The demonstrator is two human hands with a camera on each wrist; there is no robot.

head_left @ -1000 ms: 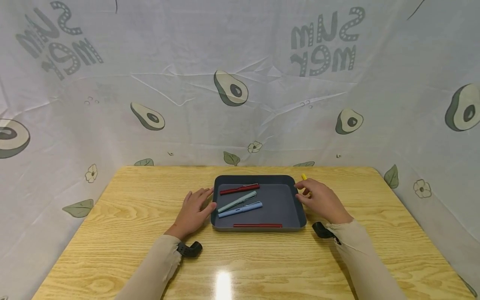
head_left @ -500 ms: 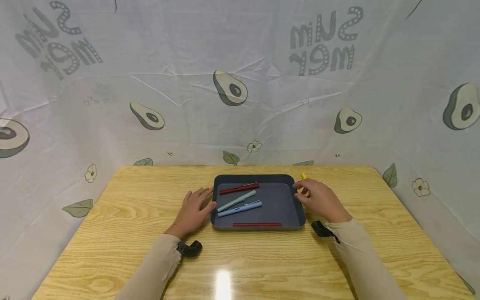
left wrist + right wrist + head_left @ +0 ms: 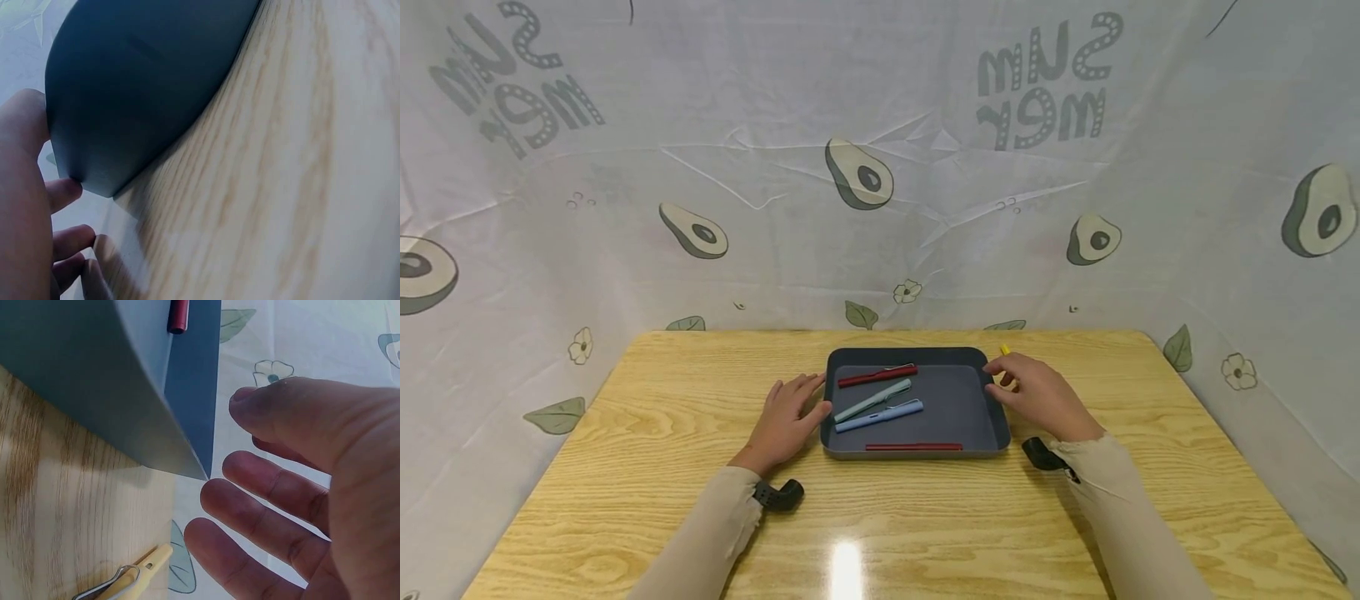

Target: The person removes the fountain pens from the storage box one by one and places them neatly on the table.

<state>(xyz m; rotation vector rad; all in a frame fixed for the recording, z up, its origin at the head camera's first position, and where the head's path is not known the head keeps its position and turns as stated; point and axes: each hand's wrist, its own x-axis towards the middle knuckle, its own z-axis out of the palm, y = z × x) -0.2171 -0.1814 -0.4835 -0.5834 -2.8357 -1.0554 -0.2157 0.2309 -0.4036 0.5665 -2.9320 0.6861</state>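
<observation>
A dark grey tray [image 3: 955, 408] lies on the table between both hands. Inside are a dark red pen [image 3: 877, 376], a pale green pen [image 3: 872, 401], a light blue pen [image 3: 880, 416] and, along the near wall, another red pen [image 3: 913, 447]. My left hand [image 3: 786, 425] touches the tray's left side, its fingers extended. Over the tray's right edge, my right hand [image 3: 1045, 400] has loosely bent fingers with nothing between them; whether they touch the rim is unclear. A yellow pen [image 3: 140, 572] with a wire clip lies on the table right of the tray, mostly hidden by that hand in the head view.
The wooden table [image 3: 887, 525] runs on around the tray. Behind it hangs a white curtain [image 3: 775, 250] printed with avocados and leaves. Both wrists wear a black strap device [image 3: 778, 496].
The head view has shifted very slightly. Both hands and the pens in the tray keep their places; a little less of the yellow pen shows behind the right hand.
</observation>
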